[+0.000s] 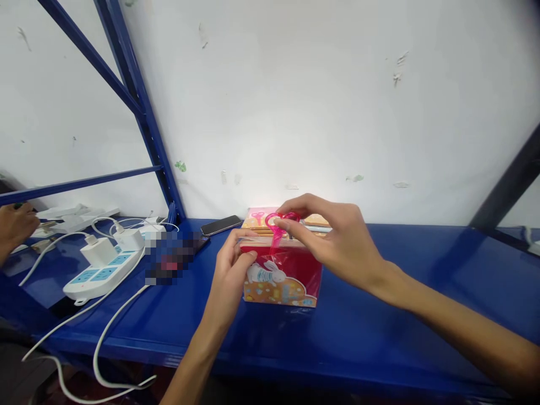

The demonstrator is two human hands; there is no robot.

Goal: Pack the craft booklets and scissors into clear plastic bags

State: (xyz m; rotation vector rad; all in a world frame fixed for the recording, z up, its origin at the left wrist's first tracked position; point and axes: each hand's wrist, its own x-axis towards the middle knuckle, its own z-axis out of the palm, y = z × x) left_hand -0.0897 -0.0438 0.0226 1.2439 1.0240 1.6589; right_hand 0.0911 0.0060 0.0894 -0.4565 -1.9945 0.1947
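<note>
Left hand holds box, right hand pinches pink loop.

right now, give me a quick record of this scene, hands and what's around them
left hand: on the rabbit-printed box, at its near edge
right hand: pinching pink plastic scissors above the box
surface: blue steel shelf
nearby: black smartphone, white power strip, white chargers
also: another person's hand at far left

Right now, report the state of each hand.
Left hand: curled, gripping the red printed box.
Right hand: pinching the pink plastic loop.
</note>
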